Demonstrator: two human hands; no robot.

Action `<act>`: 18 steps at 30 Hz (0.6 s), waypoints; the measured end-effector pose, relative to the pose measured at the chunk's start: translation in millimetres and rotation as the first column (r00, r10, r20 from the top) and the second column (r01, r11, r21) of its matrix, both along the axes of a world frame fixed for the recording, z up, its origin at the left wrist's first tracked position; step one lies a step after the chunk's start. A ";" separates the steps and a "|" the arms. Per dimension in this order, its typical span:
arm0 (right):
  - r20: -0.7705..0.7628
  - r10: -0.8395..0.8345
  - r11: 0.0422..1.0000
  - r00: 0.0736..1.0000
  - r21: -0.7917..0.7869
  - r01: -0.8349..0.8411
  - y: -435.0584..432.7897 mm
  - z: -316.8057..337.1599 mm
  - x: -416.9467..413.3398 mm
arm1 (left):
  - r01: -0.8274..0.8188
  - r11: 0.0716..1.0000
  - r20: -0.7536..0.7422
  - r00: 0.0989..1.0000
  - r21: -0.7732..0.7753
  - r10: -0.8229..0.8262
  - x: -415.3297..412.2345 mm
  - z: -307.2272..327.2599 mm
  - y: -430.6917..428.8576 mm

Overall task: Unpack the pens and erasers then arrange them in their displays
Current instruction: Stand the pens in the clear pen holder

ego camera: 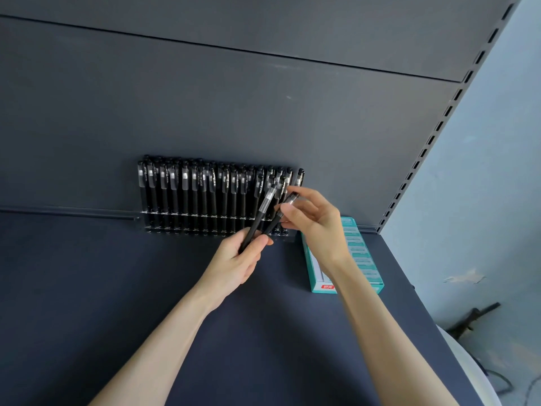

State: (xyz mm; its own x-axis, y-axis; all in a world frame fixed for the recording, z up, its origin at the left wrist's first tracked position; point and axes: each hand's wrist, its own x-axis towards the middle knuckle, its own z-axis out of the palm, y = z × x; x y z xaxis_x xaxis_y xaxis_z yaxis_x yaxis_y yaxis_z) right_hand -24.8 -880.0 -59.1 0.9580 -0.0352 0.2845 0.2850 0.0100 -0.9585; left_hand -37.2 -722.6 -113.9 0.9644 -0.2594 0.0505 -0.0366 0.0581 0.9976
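A clear pen display (175,230) stands against the dark back panel, filled with several upright black pens (205,194). My left hand (243,259) grips the lower ends of two black pens just in front of the display's right part; the left one (262,213) has a clear cap. My right hand (316,221) pinches the upper end of the other pen (276,221) near its cap. Behind my right wrist lies a teal pen box (360,259) on the shelf.
The dark shelf surface (146,288) stretches left and toward me. A slotted upright (433,136) runs up the right side, with a pale wall (483,200) beyond it. A rail (67,213) runs along the back panel to the left of the display.
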 end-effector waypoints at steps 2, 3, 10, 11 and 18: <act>0.008 -0.026 1.000 1.000 -0.012 0.026 1.2 -1.5 0.1 | -0.019 1.000 0.018 1.000 0.014 0.019 0.2 -0.4 -1.5; 0.010 -0.043 0.999 0.999 -0.006 0.043 1.7 -1.4 0.4 | -0.027 0.999 0.028 0.999 0.019 0.027 0.1 -0.3 -2.5; 0.049 -0.103 0.994 0.994 -0.021 0.104 7.1 -0.1 1.9 | -0.104 0.994 0.129 0.987 0.042 0.098 -1.7 -1.8 -9.4; 0.062 -0.108 0.994 0.992 -0.020 0.109 6.7 0.7 2.7 | -0.111 0.993 0.129 0.986 0.033 0.106 -1.5 -1.9 -9.5; 0.208 -0.296 0.953 0.932 0.005 0.302 -14.2 21.0 14.2 | -0.250 0.968 0.153 0.955 -0.036 0.252 1.4 -5.1 -8.3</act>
